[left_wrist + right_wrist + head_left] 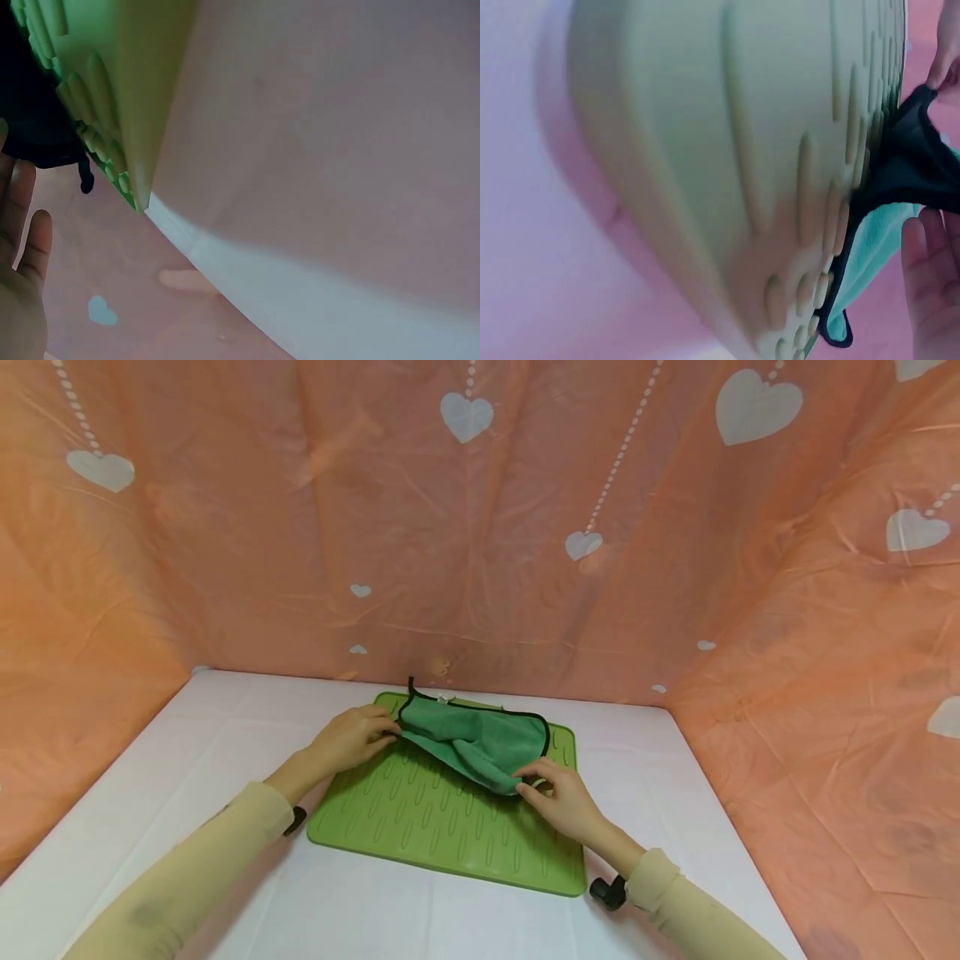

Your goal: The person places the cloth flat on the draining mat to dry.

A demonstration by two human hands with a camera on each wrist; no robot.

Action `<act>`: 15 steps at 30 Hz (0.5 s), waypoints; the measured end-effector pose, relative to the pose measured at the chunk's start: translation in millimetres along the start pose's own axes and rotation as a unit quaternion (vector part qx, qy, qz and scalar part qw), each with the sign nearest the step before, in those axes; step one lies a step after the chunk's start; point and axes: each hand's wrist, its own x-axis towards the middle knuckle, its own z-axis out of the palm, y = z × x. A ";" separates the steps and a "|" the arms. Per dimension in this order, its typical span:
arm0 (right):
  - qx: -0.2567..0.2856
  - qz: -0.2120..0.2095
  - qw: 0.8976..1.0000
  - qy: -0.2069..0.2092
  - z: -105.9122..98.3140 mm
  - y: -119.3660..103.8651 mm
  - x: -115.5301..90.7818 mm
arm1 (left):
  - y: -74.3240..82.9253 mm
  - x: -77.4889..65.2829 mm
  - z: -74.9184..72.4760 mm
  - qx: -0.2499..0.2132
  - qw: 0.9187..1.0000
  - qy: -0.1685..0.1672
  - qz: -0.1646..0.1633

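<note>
A green cloth (487, 739) with black edging and a small loop lies over the far part of a green ridged mat (427, 827). My left hand (352, 739) pinches its left near corner. With thumb and fingers, my right hand (558, 797) pinches the right near corner. Between the hands the near edge is raised from the mat and sags in folds. In the right wrist view the cloth's shaded underside (907, 165) shows, with the right hand's fingers (930, 255) beside it. The left wrist view catches only part of the left hand (22, 232).
The mat rests on a white-covered table (352, 902). Behind it and on both sides hangs an orange-pink curtain (420, 543) with white hearts. Black wrist devices (609, 893) sit at both of the person's wrists, near the beige sleeves (690, 906).
</note>
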 end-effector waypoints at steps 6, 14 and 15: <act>0.010 0.028 0.999 0.035 -5.5 9.8 -0.7 | 6.9 -9.2 -6.4 -0.007 1.000 0.004 -0.010; 0.011 0.067 0.998 0.015 -10.8 17.5 -5.1 | 22.1 -26.2 -14.5 -0.011 0.999 0.018 0.033; 0.005 0.065 0.998 0.006 -11.1 18.2 -6.6 | 23.8 -28.9 -15.1 -0.009 0.999 0.018 0.040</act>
